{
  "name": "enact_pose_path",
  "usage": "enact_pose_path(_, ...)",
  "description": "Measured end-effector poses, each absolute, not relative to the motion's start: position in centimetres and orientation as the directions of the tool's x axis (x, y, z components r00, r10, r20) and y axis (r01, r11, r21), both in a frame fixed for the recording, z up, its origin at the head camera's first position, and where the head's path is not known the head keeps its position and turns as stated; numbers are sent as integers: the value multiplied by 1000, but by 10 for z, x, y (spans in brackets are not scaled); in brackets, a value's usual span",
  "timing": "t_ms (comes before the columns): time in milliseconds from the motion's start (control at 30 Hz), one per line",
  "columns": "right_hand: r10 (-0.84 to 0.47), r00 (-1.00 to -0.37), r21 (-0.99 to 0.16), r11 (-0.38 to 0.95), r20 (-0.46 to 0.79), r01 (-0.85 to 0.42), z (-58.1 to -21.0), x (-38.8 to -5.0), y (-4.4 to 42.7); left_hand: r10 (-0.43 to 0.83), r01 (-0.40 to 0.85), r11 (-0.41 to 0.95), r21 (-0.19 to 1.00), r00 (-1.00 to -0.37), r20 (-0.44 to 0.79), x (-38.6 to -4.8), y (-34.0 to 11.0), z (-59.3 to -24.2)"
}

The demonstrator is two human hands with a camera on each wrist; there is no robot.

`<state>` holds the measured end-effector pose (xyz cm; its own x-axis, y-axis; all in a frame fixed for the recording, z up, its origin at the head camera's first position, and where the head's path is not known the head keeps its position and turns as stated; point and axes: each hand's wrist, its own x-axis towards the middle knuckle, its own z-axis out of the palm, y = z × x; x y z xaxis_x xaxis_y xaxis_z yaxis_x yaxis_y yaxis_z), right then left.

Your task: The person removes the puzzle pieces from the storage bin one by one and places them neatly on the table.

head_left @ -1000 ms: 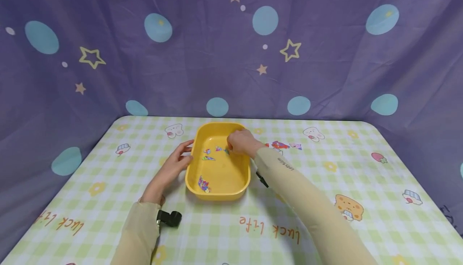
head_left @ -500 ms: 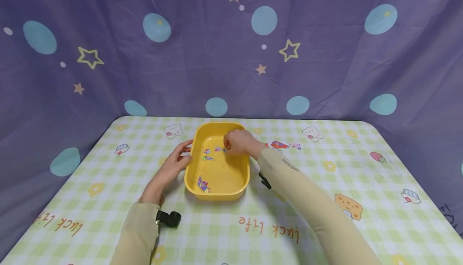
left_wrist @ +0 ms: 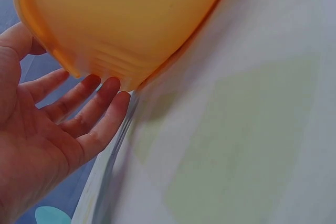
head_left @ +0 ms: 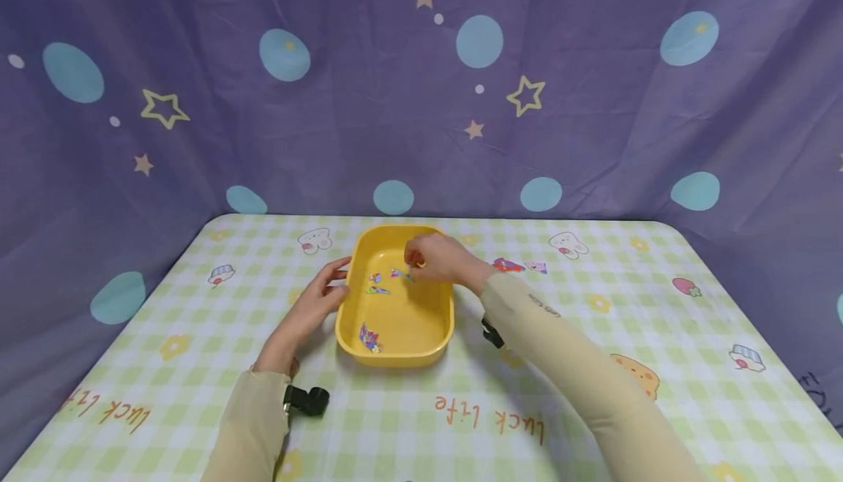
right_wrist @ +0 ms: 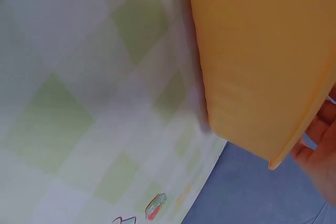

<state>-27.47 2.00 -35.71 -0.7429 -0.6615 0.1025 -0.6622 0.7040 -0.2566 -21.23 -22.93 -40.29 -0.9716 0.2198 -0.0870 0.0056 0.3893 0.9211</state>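
Observation:
A yellow plastic tub (head_left: 395, 358) stands on the table, holding several small, flat, colourful pieces. One larger purple-red piece (head_left: 370, 337) lies in its near left corner; a thin green-blue piece (head_left: 378, 290) and smaller ones lie farther back. My left hand (head_left: 312, 303) touches the tub's left side with fingers spread, the fingertips against the outer wall in the left wrist view. My right hand (head_left: 440, 258) reaches over the right rim into the tub, fingers curled downward beside a small blue-green piece (head_left: 410, 277). Whether its fingertips pinch anything is hidden.
Right of the tub, a red flat piece (head_left: 508, 265) and a pinkish one (head_left: 536, 268) lie on the table, partly near my right wrist. A green-checked cloth (head_left: 487, 379) covers the table. A purple star-patterned curtain (head_left: 356, 131) hangs behind the far edge.
My right hand has shifted slightly left inside the tub, and its wrist now hides a red piece on the table. The left hand and the tub stay in place.

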Motion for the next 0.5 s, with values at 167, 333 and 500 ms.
enact_pose_path(167,-667,-727,-286,673,164,-682,-356,-273,26,220,9,387,922,-972,-83,-212,-229,-402)
enact_pose_path(333,-673,-707,-320,635,218,-703,-356,-269,31,220,19,390,921,-973,-73,-212,-229,-402)
enact_pose_path(500,-673,-690,-316,616,265,-722,-357,-265,38,220,26,407,913,-973,-71,-211,-229,-401)
